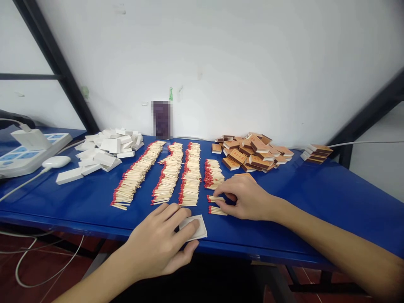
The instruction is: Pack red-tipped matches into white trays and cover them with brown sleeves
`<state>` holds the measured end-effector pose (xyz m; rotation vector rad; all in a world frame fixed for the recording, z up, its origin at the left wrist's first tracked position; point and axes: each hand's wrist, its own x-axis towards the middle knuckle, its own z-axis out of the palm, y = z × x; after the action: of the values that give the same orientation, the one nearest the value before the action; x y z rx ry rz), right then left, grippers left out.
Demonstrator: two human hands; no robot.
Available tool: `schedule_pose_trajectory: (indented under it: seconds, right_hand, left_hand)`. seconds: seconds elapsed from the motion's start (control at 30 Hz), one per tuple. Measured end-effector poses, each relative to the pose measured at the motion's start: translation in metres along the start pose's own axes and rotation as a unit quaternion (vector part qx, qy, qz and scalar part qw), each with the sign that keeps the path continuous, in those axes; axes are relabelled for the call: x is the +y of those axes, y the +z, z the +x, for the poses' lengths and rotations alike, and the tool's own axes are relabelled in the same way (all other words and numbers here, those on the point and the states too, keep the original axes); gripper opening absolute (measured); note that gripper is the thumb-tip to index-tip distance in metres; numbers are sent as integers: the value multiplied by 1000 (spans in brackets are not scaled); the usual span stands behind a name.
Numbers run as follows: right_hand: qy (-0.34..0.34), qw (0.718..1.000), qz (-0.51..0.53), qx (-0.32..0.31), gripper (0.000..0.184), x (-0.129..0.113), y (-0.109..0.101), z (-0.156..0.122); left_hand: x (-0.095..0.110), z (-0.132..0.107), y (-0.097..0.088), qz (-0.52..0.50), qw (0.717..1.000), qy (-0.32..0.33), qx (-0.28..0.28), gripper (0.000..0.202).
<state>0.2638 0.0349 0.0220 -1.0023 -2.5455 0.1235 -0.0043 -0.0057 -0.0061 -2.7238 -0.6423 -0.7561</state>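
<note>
My left hand (pixel 167 242) grips a white matchbox tray (pixel 200 227) at the table's front edge, its index finger resting over the tray's inside. To the right, the thumb and fingers of my right hand (pixel 244 198) close on a small bunch of red-tipped matches (pixel 212 198) lying on the table. Just in front of that bunch lies another small group of matches (pixel 217 211). Behind my right fingers is a short row of matches (pixel 213 173). Three longer match rows (pixel 137 174) run back from the middle of the table. An orange matchbox sleeve (pixel 250 177) shows partly behind my right hand.
White trays (pixel 109 145) are heaped at back left, orange-brown matchbox sleeves (pixel 249 151) at back right. Stacked matchboxes (pixel 317 153) stand farther right. A power strip (pixel 38 153) with white cables lies at the left. A pixelated dark object (pixel 162 120) leans against the wall.
</note>
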Motion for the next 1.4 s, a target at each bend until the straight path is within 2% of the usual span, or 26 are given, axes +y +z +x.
schedule_pose_trajectory:
  seconds: [0.3,0.4,0.67,1.0,1.4]
  right_hand:
    - [-1,1000,4,-27,12,-6,-5,-2]
    - [-10,999,8,-43,17,-8,-6,-2]
    - [17,997,21,-69,10,-10,-6,-2]
    - [24,996,38,-79,4,-7,-3,-2]
    - [9,991,117,-62,6,-5,-2,-2]
  left_hand:
    - [0,0,0,-3,1000,4,-1,23]
    - [0,1,-1,4,1000,7,-2,25]
    - [0,-1,0,8,1000,-3,0,43]
    - [1,-1,0,-6,1000,-30,7,41]
    - [1,1,0,-2,1000,-15,12,35]
